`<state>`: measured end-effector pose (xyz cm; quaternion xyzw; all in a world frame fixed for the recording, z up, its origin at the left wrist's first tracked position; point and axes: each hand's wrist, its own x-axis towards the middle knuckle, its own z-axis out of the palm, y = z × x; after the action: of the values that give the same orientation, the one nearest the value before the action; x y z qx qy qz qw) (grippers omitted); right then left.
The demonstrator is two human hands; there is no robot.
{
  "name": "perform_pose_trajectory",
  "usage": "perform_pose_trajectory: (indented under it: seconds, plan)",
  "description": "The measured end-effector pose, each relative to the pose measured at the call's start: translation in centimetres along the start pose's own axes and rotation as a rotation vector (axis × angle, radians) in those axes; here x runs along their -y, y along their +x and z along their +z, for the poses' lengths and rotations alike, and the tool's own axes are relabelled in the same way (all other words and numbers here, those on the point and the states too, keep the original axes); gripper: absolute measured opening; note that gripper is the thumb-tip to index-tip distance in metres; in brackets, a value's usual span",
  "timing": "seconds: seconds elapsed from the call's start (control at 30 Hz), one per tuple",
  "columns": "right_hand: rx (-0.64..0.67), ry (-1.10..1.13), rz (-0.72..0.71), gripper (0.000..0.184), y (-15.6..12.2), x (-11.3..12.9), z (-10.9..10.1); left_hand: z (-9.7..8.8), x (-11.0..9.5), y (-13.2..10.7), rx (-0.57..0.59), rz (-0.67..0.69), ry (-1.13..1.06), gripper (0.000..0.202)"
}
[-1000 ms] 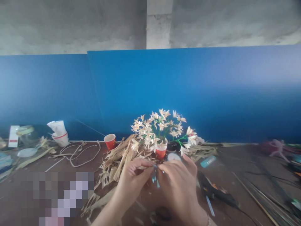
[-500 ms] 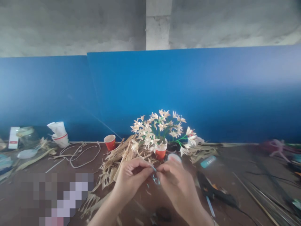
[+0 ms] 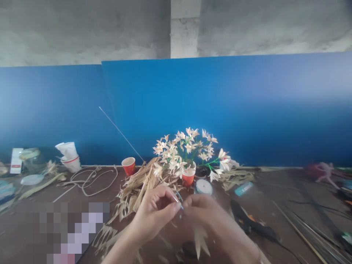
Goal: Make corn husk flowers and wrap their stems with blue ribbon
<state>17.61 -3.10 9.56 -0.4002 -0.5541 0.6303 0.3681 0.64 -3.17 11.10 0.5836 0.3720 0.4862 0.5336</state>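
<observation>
My left hand point(image 3: 158, 211) pinches a thin wire point(image 3: 121, 132) between thumb and index finger; its long free end slants up and left in front of the blue panel. Light blue tape point(image 3: 180, 204) shows at those fingertips. My right hand point(image 3: 211, 216) is just beside it, fingers closed and a little blurred; what they grip is hidden. Below the right hand a pale husk flower point(image 3: 201, 242) points its petals downward, in line with the wire. Beyond the hands, a red and white paper cup point(image 3: 188, 179) holds a bunch of cream flowers point(image 3: 189, 146) with green stems.
A tape roll point(image 3: 204, 187) lies behind my right hand. Dried husks point(image 3: 141, 179) pile up left of the flowers. To the right are a black glue gun point(image 3: 255, 225), a light blue packet point(image 3: 243, 189) and thin rods point(image 3: 310, 234). Another paper cup point(image 3: 128, 166) and a white cable point(image 3: 90, 183) are leftward.
My right hand has turned and drawn slightly away from the left fingertips, uncovering the tape roll and the husk flower. The wire's free end has swung upward; my left hand is nearly still.
</observation>
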Motion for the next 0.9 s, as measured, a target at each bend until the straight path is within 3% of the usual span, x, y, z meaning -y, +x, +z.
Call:
perform_pose_trajectory:
  seconds: [0.17, 0.3, 0.5, 0.67, 0.9]
  plan:
    - [-0.492, -0.755, -0.582, 0.006, -0.5, 0.1, 1.5, 0.9, 0.2, 0.2, -0.170, -0.061, 0.052, 0.018]
    - [-0.699, -0.968, -0.879, 0.014, -0.4, -0.3, 2.0, 1.4, 0.6, 0.5, -0.179, -0.087, 0.025, 0.018]
    - [-0.746, -0.971, -0.945, 0.016, 0.2, -0.8, 1.5, 0.7, 0.3, 0.7, -0.065, -0.168, -0.034, 0.018]
    - [-0.756, -0.984, -0.946, 0.018, 0.2, -0.6, 1.5, 0.9, 0.3, 0.4, -0.096, -0.214, -0.098, 0.019]
    - [-0.723, -1.019, -0.916, 0.017, 0.0, -0.7, 1.4, 0.8, 0.5, 0.6, -0.124, -0.082, 0.037, 0.011]
